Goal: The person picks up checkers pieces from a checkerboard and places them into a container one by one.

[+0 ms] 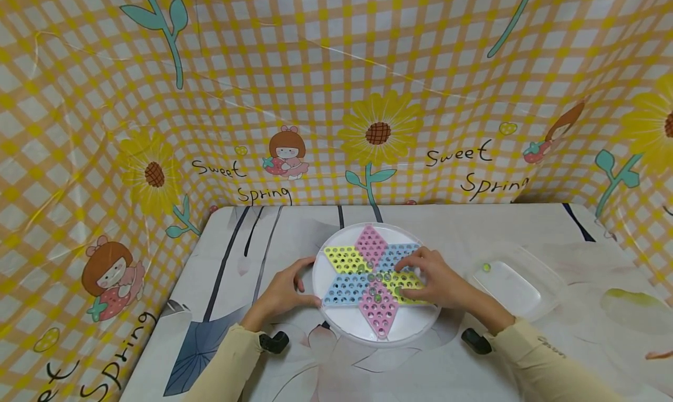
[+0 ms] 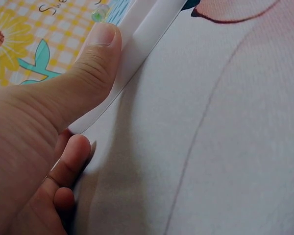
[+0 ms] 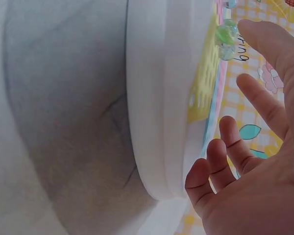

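A round white Chinese checkers board (image 1: 336, 326) lies on the table, its star of pink, yellow and blue points full of small holes. Several clear and green glass marbles (image 1: 377, 298) sit around its middle. At the left rim, my left hand (image 1: 284, 288) holds the board, thumb on top and fingers at the side and below, as the left wrist view shows. My right hand (image 1: 439, 279) hovers over the right yellow and blue points, thumb and index finger spread apart with nothing between them. In the right wrist view, the thumb tip is close beside a green marble (image 3: 226, 33).
To the right of the board stands a clear plastic container (image 1: 549, 285) with one green marble (image 1: 486, 267) in it. A patterned cloth covers the table, and yellow checked sheeting (image 1: 315, 98) rises behind it and along the sides.
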`<state>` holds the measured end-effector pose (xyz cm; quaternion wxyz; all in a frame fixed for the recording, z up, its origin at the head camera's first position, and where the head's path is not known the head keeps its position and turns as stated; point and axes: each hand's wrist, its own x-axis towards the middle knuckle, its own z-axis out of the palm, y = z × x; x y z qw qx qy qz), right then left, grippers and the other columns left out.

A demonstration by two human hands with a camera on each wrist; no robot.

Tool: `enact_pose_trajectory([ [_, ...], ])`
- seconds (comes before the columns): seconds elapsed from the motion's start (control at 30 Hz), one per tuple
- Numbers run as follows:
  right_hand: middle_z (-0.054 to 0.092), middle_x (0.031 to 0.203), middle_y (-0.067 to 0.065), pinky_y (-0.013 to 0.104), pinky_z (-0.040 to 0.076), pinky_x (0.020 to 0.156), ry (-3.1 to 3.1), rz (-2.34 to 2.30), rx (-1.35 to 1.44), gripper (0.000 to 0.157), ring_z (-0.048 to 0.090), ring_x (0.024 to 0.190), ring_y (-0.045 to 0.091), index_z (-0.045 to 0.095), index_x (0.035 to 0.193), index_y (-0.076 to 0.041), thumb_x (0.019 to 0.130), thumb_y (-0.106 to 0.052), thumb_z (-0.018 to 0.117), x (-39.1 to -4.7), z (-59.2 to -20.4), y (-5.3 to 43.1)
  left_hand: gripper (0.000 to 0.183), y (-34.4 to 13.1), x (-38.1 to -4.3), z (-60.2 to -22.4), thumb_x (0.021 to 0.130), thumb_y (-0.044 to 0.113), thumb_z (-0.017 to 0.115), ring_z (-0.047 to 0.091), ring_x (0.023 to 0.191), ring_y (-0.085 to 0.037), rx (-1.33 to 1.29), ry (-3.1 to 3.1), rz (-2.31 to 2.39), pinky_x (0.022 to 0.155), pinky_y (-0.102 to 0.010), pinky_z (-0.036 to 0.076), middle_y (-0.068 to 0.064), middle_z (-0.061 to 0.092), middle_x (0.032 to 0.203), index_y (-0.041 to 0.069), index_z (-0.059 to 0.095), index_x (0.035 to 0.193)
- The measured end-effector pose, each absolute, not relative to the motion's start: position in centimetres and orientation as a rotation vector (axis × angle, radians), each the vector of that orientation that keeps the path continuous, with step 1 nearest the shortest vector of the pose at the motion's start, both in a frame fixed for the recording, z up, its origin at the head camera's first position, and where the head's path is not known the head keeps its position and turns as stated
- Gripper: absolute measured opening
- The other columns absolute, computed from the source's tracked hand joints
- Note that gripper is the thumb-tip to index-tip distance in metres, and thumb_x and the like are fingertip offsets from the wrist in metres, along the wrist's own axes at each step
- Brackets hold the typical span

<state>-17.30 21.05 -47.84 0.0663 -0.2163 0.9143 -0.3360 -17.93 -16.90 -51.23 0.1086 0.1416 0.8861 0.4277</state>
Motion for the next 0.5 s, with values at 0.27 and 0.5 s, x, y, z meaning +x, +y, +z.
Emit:
enact_pose_trajectory([
  [0.27, 0.051, 0.113, 0.007, 0.048, 0.040, 0.087, 2.736, -0.987, -0.670, 0.022, 0.041, 0.111, 0.032, 0.075, 0.098, -0.027, 0.080, -0.026, 0.088, -17.12, -48.29, 20.77, 0.098, -16.95, -17.93, -51.29, 0.069, 0.030, 0.097, 0.049, 0.074, -0.018, 0.431, 2.610, 1.258, 0.071, -0.034, 0.041, -0.003, 0.056, 0.083, 0.023, 0.047, 0.153],
  [0.5, 0.051, 0.110, 0.005, 0.047, 0.040, 0.086, 2.747, -0.956, -0.686, 0.017, 0.040, 0.109, 0.032, 0.074, 0.092, -0.029, 0.082, -0.023, 0.086, -17.16, -48.27, 20.64, 0.097, -16.86, -17.89, -51.17, 0.069, 0.029, 0.097, 0.049, 0.074, -0.018, 0.414, 2.603, 1.259, 0.072, -0.035, 0.041, -0.003, 0.055, 0.083, 0.023, 0.047, 0.153],
])
